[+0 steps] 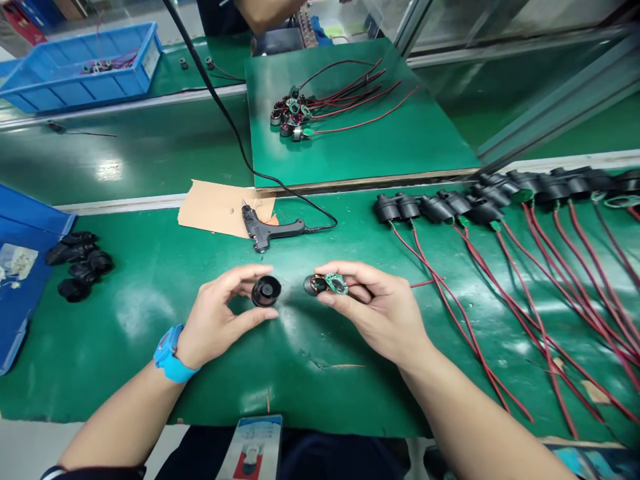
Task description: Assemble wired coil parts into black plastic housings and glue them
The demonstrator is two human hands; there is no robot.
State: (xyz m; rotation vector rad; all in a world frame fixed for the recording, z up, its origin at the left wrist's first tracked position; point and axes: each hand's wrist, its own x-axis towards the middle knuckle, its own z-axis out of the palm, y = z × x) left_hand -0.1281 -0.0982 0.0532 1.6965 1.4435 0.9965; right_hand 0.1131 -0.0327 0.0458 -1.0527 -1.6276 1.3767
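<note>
My left hand (225, 308) grips a round black plastic housing (267, 291) between thumb and fingers, its open mouth facing up toward me. A short gap to the right, my right hand (375, 300) pinches a small motor (316, 285) with a green ring-shaped circuit board (337, 284) at its end. A red wire (423, 284) trails from it, out past the right hand. The two parts are apart, just above the green bench top. Beyond them lies a black glue gun (275, 230), its nozzle over a piece of cardboard (210, 207).
Rows of black housings with red wires (440, 208) cover the right side. More black housings (83, 263) sit at left beside a blue bin (30, 233). Wired motors (295, 113) are heaped on a raised green board (350, 157). A black cord (225, 113) hangs across. Another person's arm (270, 13) shows behind.
</note>
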